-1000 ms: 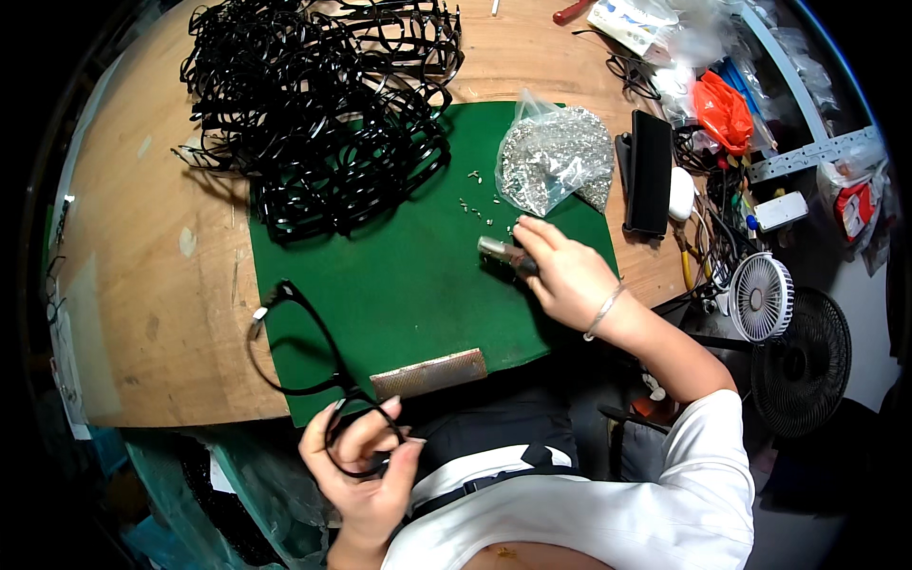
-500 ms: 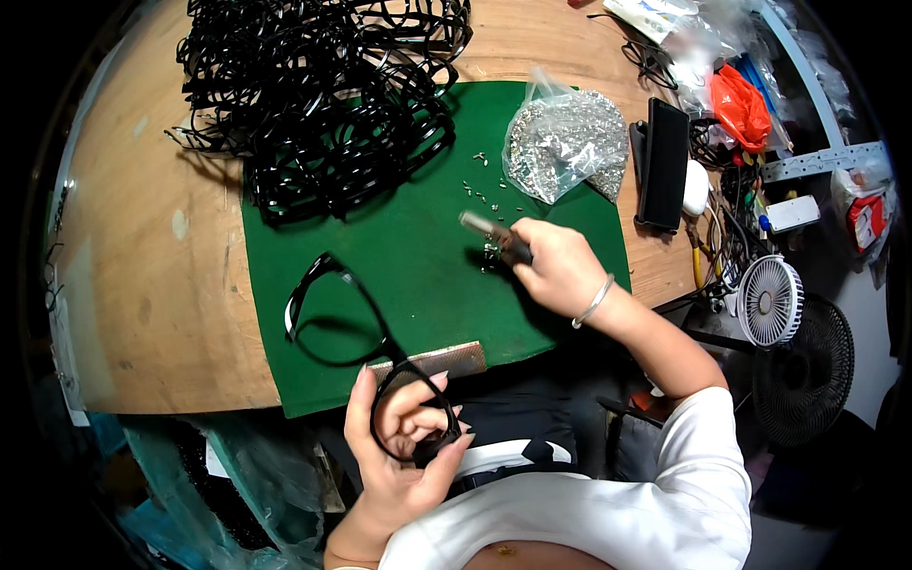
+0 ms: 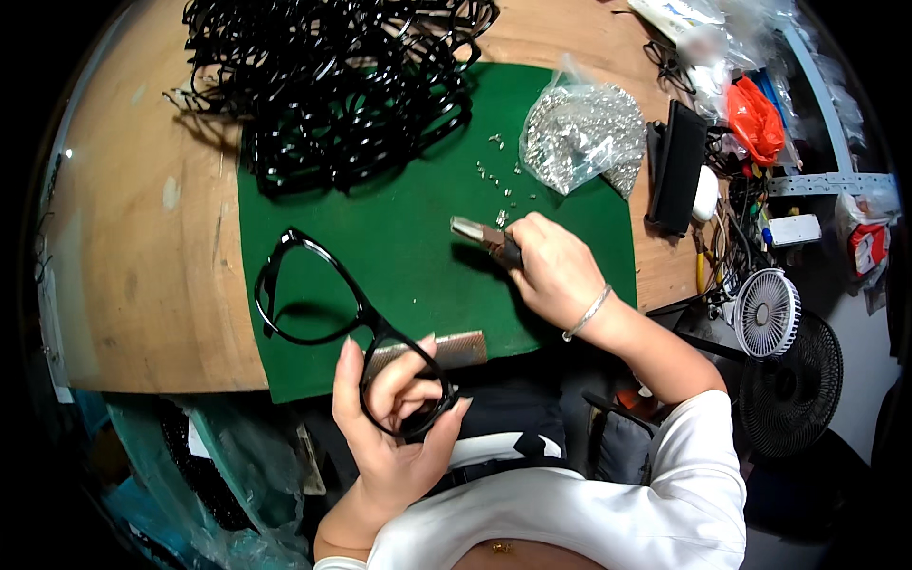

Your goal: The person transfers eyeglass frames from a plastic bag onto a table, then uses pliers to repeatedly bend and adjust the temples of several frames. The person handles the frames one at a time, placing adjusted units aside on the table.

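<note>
A: Quick rundown pls. What's the L hand got?

B: One blk glasses frame. Fingers hooked round the near rim, so that grip's closed on it. Far rim's up over the green mat, nr its left edge.

A: And the R hand?

B: Wrapped round the pliers, approx. mid-mat. Grip's closed on the handle; can't tell if the jaws have a bit in them.

A: Risks?

B: A few. Hold on the frame looks light & all at one end, so a knock on the far rim cd twist it loose. Bare metal tips vs glossy rim = scratches, if they meet at an angle.

A: Loose stuff?

B: Yep, small metal bits just beyond the pliers. A careless sweep of the R hand wd scatter them; tiny pcs get lost easily. Clear bag of more bits sits far-right on the mat; can't tell if its mouth's sealed, so a bump might spill it.

A: Else?

B: Tangled pile of blk frames, back left, part on mat, part on the wooden surface. Tug one & others prob. snag. Rough-faced block at the mat's front edge, partly behind the L hand: if the frame drags on it, expect scuffs. Can't tell if they touch.
</note>
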{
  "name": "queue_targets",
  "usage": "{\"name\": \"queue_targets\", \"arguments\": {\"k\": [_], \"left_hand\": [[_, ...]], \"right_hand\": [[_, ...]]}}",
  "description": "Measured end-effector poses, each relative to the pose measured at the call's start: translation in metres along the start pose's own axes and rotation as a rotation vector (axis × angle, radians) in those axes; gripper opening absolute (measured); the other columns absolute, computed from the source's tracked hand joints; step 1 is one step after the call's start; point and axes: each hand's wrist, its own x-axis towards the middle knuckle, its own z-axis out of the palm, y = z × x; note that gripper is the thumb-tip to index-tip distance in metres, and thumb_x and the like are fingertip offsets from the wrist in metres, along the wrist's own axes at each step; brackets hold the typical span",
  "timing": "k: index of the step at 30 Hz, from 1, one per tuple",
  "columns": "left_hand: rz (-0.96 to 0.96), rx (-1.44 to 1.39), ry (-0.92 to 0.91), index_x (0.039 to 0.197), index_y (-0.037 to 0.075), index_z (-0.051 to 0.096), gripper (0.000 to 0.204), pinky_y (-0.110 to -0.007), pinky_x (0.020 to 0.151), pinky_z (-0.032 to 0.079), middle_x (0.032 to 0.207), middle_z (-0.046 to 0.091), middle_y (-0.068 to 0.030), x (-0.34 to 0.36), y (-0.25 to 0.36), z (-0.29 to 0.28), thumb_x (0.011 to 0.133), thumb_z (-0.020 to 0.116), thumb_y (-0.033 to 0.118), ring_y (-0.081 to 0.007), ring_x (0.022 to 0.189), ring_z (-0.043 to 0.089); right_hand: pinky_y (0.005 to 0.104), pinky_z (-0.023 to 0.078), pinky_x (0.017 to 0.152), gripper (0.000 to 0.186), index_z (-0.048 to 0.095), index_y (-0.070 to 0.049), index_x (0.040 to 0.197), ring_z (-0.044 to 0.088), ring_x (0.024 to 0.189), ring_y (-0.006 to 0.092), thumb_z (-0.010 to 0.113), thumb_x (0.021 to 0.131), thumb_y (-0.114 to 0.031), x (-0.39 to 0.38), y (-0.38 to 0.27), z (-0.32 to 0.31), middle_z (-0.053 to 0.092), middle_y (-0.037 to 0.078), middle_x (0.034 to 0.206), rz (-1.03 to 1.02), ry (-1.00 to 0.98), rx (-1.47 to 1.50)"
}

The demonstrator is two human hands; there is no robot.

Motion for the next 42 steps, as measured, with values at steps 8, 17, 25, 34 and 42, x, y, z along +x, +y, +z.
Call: {"name": "queue_targets", "arguments": {"k": [8,17,25,34,42], "left_hand": [[0.087,0.001,0.126,0.131,0.002,0.0,0.091,-0.026,0.078,0.048,0.118,0.043,-0.0206,0.002,-0.002,0.003,0.065,0.06,-0.015,-0.0165,0.086,0.052],[0.108,0.063,0.173,0.133,0.007,-0.001,0.087,-0.026,0.082,0.046,0.121,0.042,-0.0169,-0.008,0.005,0.011,0.07,0.058,-0.01,-0.0158,0.094,0.05],[0.026,-0.169,0.03,0.131,-0.002,0.004,0.083,-0.032,0.083,0.048,0.115,0.048,-0.0185,-0.002,0.017,0.007,0.069,0.059,-0.012,-0.0207,0.097,0.053],[-0.164,-0.378,0.008,0.131,0.001,0.003,0.083,-0.032,0.086,0.046,0.116,0.048,-0.0166,-0.006,0.034,0.0,0.071,0.059,-0.01,-0.0187,0.101,0.05],[-0.166,-0.456,-0.074,0.131,0.007,0.001,0.083,-0.031,0.087,0.044,0.12,0.046,-0.0199,-0.008,0.045,-0.025,0.074,0.058,-0.009,-0.0199,0.104,0.051]], "right_hand": [[0.0338,0.043,0.061,0.015,0.052,0.0,0.081,0.055,0.069,0.0277,0.06,0.07,-0.003,-0.018,-0.052,-0.035,0.053,0.014,0.075,0.001,-0.102,0.638],[0.0219,0.041,0.06,0.016,0.052,-0.001,0.083,0.048,0.066,0.0073,0.062,0.079,-0.013,-0.044,-0.088,-0.01,0.052,0.002,0.073,0.131,-0.09,1.248],[0.0188,0.038,0.059,0.015,0.05,-0.004,0.081,0.043,0.067,0.0038,0.059,0.082,-0.016,-0.04,-0.081,-0.035,0.049,-0.002,0.074,0.245,-0.464,1.416],[0.0205,0.04,0.062,0.015,0.049,-0.004,0.082,0.044,0.069,0.0049,0.058,0.083,-0.015,-0.041,-0.088,-0.044,0.05,-0.001,0.076,0.245,-0.528,1.453],[0.0237,0.042,0.068,0.02,0.052,0.0,0.091,0.049,0.074,0.0079,0.058,0.082,-0.017,-0.048,-0.083,-0.056,0.055,0.002,0.084,0.129,-0.499,1.282]]}}
